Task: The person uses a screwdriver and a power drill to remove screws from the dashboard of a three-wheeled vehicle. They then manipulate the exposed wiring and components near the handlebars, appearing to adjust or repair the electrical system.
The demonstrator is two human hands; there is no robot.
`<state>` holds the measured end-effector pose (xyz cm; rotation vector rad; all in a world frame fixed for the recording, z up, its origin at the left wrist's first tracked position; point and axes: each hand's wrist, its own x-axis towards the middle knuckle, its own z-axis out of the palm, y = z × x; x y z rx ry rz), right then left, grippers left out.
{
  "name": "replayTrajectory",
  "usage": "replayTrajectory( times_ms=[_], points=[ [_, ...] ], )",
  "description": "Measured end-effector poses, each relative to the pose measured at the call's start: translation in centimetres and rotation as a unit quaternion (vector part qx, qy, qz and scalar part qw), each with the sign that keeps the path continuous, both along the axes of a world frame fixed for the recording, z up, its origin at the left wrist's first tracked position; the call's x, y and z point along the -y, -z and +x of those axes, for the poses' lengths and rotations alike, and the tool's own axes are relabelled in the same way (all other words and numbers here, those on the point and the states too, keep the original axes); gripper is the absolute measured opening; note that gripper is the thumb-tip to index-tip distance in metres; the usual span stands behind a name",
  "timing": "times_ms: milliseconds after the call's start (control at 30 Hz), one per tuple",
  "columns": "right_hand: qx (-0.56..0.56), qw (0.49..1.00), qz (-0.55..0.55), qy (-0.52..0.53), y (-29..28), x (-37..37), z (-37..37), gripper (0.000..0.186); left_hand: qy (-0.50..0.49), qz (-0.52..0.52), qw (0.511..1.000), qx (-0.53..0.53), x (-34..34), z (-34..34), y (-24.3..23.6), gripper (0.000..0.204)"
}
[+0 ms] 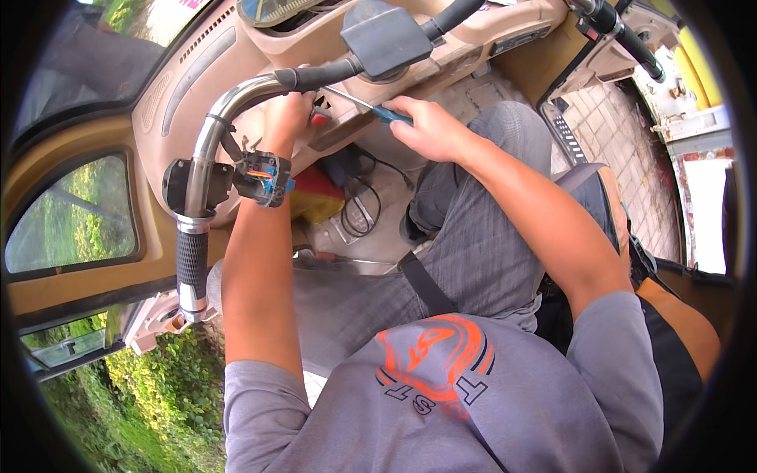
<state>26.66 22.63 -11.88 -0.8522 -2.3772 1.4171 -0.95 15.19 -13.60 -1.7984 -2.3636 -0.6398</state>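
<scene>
the screwdriver shaft [351, 98] and handlebar [207, 142] look like glossy metal, the dashboard [236, 67] matt plastic.

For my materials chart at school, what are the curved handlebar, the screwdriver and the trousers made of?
Handlebar: probably chromed metal, polished, with mirror-like highlights. Screwdriver: metal-looking shaft, thin and shiny; blue handle, perhaps plastic by its solid colour. Trousers: likely faded denim, matte, with pale streaks.

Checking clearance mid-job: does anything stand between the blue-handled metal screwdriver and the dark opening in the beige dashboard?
Nothing visible lies between the blue-handled metal screwdriver, held in the right hand, and the dark opening in the beige dashboard. A black sleeve on the curved chrome handlebar passes close by the tip; whether they touch is unclear.
</scene>
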Motion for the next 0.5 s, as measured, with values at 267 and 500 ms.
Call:
replayTrajectory(
  times_ms=[267,500],
  points=[
    [-0.057,0.996,0.071,0.016,4.0,0.1,0.5,0.045,0.045,0.016,0.999,0.013,-0.5,-0.6,0.9,0.063],
    [0.024,0.996,0.087,-0.007,-0.3,2.1,3.2,0.044,0.043,-0.036,0.997,0.045,-0.1,0.7,-1.7,0.054]
  ],
)
